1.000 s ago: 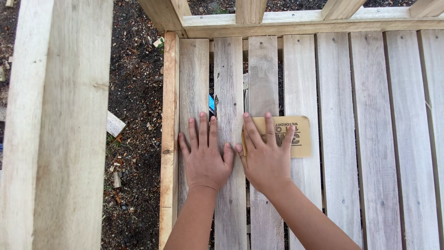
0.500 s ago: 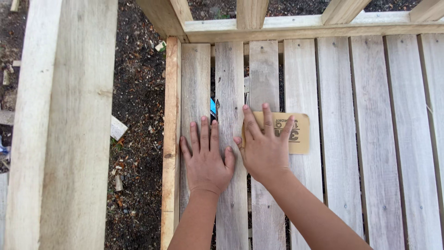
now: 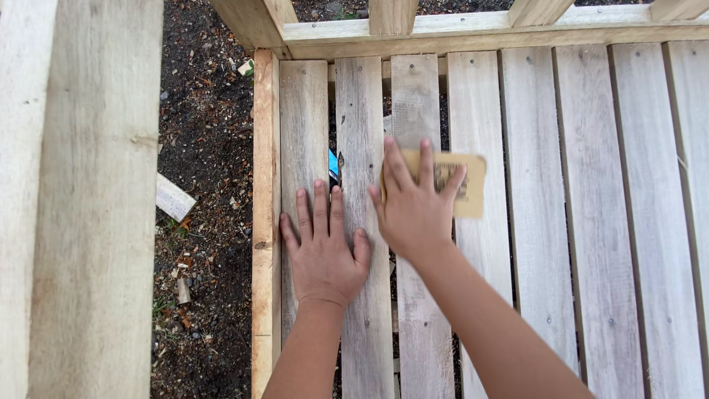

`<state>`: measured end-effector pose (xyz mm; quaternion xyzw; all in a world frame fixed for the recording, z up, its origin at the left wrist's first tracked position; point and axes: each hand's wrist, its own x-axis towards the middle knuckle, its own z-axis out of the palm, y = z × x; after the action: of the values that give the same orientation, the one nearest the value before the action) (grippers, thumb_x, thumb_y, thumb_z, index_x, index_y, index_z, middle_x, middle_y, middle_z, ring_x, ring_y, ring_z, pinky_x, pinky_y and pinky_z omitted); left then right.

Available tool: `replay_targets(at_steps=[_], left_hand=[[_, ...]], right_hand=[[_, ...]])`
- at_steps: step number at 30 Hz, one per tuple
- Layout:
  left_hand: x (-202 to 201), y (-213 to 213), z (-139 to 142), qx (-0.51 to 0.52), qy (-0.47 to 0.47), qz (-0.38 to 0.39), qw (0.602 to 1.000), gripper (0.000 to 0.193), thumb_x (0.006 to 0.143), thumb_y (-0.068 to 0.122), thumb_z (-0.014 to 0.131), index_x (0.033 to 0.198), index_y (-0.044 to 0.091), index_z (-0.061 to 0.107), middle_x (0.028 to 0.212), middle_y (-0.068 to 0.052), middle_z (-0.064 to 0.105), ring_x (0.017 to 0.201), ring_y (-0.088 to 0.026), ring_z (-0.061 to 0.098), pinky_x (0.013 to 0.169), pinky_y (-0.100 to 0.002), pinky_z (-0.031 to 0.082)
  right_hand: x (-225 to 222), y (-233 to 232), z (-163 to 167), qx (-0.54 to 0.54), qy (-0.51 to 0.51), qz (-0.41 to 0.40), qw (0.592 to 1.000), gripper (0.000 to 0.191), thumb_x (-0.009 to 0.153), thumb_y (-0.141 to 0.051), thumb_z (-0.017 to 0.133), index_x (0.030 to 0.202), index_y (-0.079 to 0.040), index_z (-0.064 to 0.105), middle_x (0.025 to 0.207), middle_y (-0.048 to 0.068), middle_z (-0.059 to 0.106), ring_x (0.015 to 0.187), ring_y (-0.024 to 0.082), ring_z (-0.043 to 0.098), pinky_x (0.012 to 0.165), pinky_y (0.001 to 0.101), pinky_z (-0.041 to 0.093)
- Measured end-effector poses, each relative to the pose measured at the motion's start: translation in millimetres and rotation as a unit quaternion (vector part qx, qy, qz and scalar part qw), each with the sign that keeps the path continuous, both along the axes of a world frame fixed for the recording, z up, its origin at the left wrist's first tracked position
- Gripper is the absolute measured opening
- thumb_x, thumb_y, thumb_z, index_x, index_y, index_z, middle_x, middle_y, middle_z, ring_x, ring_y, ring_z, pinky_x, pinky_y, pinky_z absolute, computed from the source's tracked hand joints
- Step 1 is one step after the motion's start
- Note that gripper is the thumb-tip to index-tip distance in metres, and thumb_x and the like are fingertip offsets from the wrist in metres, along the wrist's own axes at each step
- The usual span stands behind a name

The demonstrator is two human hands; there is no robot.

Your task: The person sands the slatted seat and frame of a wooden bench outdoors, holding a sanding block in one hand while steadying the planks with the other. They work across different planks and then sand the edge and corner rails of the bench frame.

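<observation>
Right hand [image 3: 417,210] slid up with sandpaper [image 3: 465,185] — fingers spread, left hand [image 3: 323,251] flat, weathered slats [image 3: 591,185] — outdoors, soil [image 3: 207,111]

**Open slats to the right, rail ahead**

The slats [image 3: 591,222] to the right of the right hand [image 3: 413,214] lie bare, so a hand can slide there freely. Ahead, the top rail [image 3: 480,33] closes the way. The left hand [image 3: 321,251] lies flat just beside the edge board [image 3: 264,222]; beyond it is soil [image 3: 207,111]. A wide plank [image 3: 88,199] stands at far left.

Single head view, looking steeply down, close over slatted boards [image 3: 583,222]
</observation>
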<state>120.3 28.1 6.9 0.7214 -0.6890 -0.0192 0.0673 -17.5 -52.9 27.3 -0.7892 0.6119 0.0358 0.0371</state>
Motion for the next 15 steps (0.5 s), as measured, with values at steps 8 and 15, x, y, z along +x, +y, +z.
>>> replay_targets(at_steps=[8, 15], left_hand=[[-1, 2, 1, -0.003, 0.009, 0.007, 1.0, 0.075, 0.093, 0.045, 0.04, 0.159, 0.01, 0.032, 0.169, -0.012, 0.018, 0.156, -0.034, 0.012, 0.122, -0.062, 0.008], [-1, -1, 5, -0.01, 0.011, 0.004, 1.0, 0.075, 0.092, 0.045, 0.041, 0.158, 0.011, 0.031, 0.169, -0.011, 0.017, 0.156, -0.034, 0.012, 0.122, -0.061, 0.008]], right_hand=[[8, -69, 2, 0.021, -0.012, -0.028, 0.999, 0.065, 0.103, -0.047, 0.011, 0.16, -0.017, 0.021, 0.169, -0.007, 0.003, 0.153, 0.037, 0.001, 0.11, 0.0807, 0.009], [-31, 83, -13, -0.106, -0.104, 0.039, 0.988, 0.058, 0.108, -0.052, 0.016, 0.16, -0.029, 0.027, 0.169, 0.017, 0.008, 0.153, 0.045, 0.004, 0.117, 0.0727, 0.002]])
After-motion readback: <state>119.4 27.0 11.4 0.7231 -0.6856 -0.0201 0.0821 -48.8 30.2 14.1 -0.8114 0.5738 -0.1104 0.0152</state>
